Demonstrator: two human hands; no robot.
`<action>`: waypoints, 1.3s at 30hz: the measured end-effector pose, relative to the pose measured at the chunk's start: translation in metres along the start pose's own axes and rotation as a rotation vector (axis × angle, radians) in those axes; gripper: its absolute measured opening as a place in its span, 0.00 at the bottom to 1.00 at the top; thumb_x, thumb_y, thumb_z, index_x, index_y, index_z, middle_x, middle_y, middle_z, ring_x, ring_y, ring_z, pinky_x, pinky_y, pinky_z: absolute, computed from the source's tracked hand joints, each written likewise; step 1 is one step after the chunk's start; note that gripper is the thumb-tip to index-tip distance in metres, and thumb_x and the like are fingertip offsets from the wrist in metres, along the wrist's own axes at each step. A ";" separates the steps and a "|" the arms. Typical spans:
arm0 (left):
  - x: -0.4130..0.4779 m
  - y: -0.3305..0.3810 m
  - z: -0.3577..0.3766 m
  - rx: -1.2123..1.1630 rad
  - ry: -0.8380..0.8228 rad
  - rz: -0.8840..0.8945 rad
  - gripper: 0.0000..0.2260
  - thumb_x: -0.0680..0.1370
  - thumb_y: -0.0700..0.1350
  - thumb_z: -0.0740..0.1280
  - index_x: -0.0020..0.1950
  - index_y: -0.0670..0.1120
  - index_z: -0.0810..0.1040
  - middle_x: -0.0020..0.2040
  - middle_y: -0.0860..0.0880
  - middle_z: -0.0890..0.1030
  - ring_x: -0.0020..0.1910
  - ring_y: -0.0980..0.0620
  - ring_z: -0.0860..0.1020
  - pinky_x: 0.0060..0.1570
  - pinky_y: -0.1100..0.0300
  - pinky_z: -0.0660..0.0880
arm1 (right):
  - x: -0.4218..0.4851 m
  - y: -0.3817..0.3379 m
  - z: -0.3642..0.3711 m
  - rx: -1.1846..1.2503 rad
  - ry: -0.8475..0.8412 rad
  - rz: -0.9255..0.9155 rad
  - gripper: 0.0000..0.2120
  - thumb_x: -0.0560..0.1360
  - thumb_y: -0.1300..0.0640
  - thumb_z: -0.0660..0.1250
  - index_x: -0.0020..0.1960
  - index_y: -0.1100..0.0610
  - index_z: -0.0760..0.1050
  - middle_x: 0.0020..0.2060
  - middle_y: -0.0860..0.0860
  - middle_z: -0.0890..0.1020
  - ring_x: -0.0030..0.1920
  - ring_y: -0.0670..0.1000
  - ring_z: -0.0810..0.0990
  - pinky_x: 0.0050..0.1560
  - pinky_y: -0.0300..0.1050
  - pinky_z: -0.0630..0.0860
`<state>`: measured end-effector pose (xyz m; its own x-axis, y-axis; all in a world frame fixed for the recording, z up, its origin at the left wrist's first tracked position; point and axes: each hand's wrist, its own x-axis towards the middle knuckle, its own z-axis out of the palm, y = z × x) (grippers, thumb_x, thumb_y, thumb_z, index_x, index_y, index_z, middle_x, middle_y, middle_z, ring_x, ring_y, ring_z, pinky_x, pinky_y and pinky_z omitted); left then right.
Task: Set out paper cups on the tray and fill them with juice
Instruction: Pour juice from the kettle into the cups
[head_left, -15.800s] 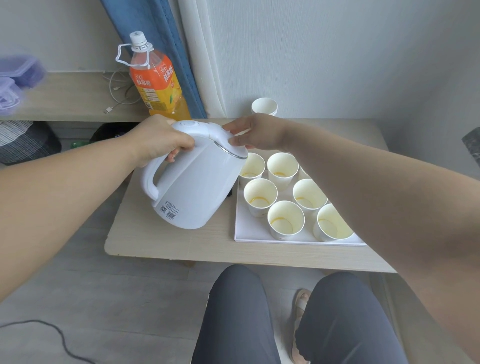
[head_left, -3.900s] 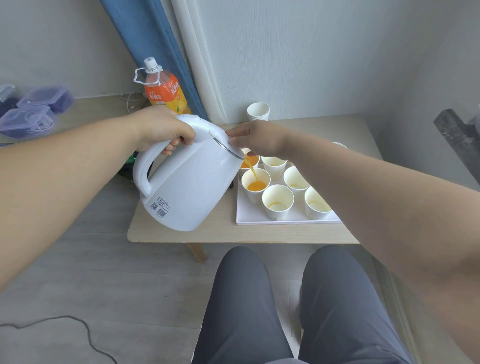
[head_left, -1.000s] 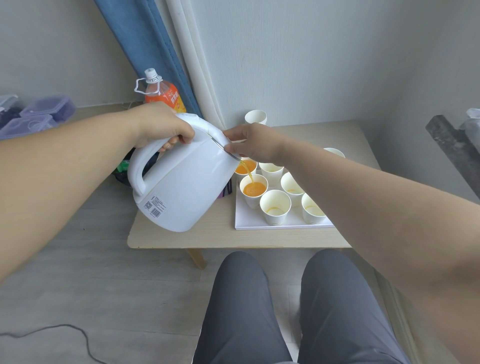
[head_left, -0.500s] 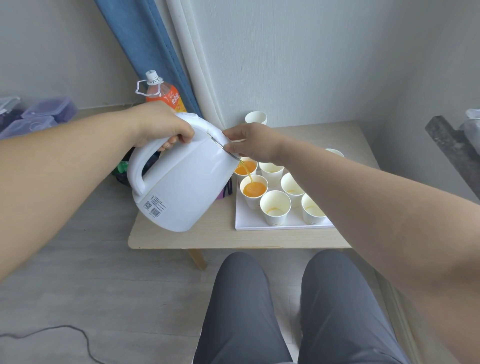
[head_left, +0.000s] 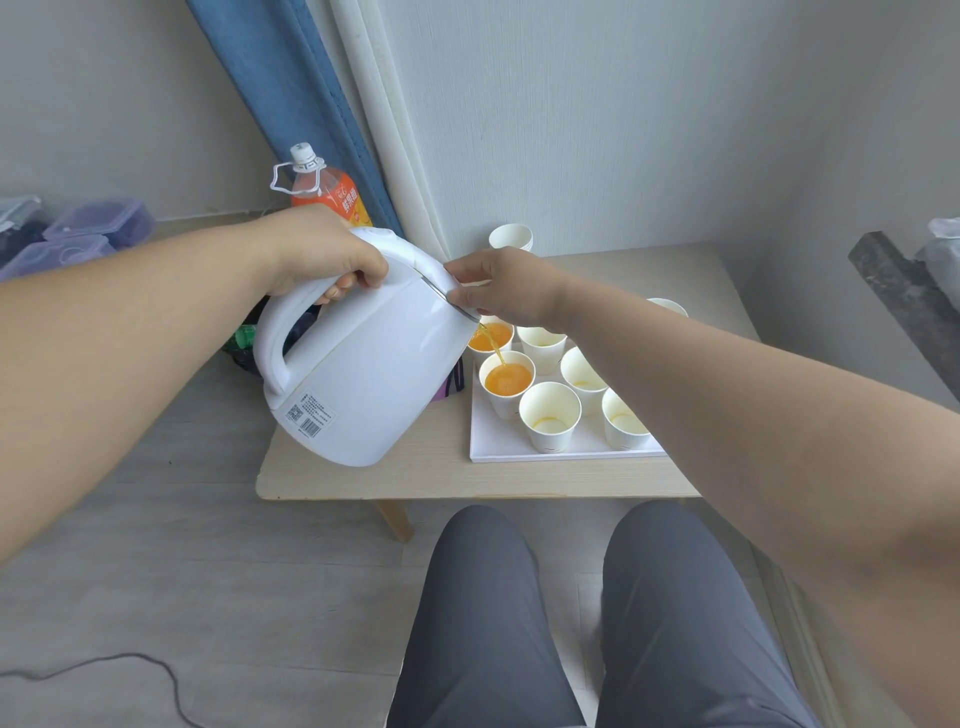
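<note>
From the head camera, your left hand (head_left: 322, 254) grips the handle of the white kettle (head_left: 374, 374), tilted toward the right; your right hand (head_left: 498, 283) pinches its lid rim beside the spout. The paper cup (head_left: 506, 379) being filled stands on the tray (head_left: 498, 447), just below the spout.

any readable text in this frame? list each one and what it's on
"鲜果橙": white characters on the juice bottle label, my best reading at this size.
Sticker on the kettle: QR code, barcode and fine print, too small to read.
Nothing else legible.
</note>
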<state>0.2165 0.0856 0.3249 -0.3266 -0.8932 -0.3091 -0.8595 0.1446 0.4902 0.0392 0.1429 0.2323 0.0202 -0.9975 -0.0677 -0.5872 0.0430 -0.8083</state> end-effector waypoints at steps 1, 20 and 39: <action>0.000 0.000 0.000 0.000 0.001 0.001 0.13 0.69 0.34 0.66 0.27 0.43 0.66 0.20 0.48 0.66 0.23 0.50 0.64 0.22 0.67 0.63 | 0.000 0.000 0.000 -0.002 -0.001 0.001 0.17 0.77 0.53 0.66 0.66 0.51 0.75 0.55 0.45 0.79 0.52 0.44 0.75 0.59 0.39 0.71; 0.015 -0.018 0.020 -0.044 -0.023 0.013 0.11 0.68 0.35 0.67 0.29 0.43 0.68 0.23 0.46 0.68 0.24 0.49 0.65 0.29 0.62 0.66 | -0.004 0.009 0.007 -0.067 -0.018 0.067 0.20 0.77 0.52 0.65 0.69 0.52 0.72 0.57 0.46 0.77 0.53 0.43 0.71 0.53 0.35 0.65; 0.018 -0.022 0.053 -0.122 -0.047 0.073 0.12 0.69 0.35 0.67 0.30 0.45 0.69 0.20 0.52 0.70 0.25 0.52 0.67 0.29 0.64 0.67 | -0.023 0.024 0.000 -0.072 0.031 0.143 0.24 0.77 0.51 0.66 0.71 0.53 0.68 0.66 0.50 0.74 0.64 0.50 0.74 0.61 0.39 0.66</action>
<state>0.2086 0.0887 0.2656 -0.4067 -0.8611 -0.3051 -0.7797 0.1532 0.6071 0.0248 0.1674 0.2138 -0.0924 -0.9829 -0.1596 -0.6391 0.1814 -0.7474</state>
